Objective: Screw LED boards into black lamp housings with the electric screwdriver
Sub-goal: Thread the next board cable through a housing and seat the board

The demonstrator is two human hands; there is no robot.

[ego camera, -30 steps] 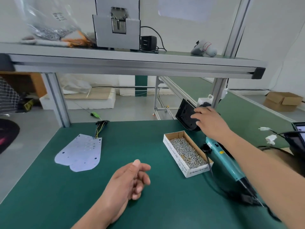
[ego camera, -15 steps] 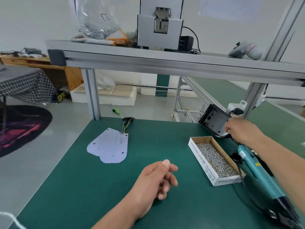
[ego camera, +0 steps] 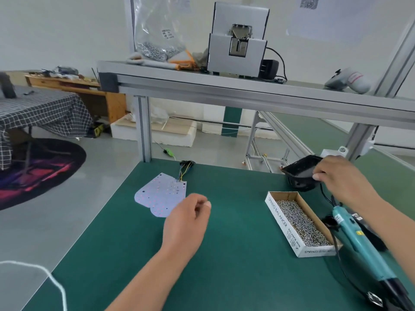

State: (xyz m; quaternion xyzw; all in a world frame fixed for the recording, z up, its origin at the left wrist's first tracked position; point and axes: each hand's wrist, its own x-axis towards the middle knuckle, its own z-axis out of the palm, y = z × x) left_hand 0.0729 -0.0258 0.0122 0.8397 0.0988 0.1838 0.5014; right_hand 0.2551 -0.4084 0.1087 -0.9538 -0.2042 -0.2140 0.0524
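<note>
A: While your right hand (ego camera: pixel 339 176) grips the black lamp housing (ego camera: pixel 299 173) at centre right, you're fetching it, I'd say. Your left hand (ego camera: pixel 186 218) hovers by the LED board (ego camera: pixel 160 196), fingers loosely curled, empty.

B: Next, lay the housing on the bench (ego camera: pixel 235 254) and seat the board. Your electric screwdriver (ego camera: pixel 359 243) is cut off lower right, and the housing's inside is blurred.
</note>
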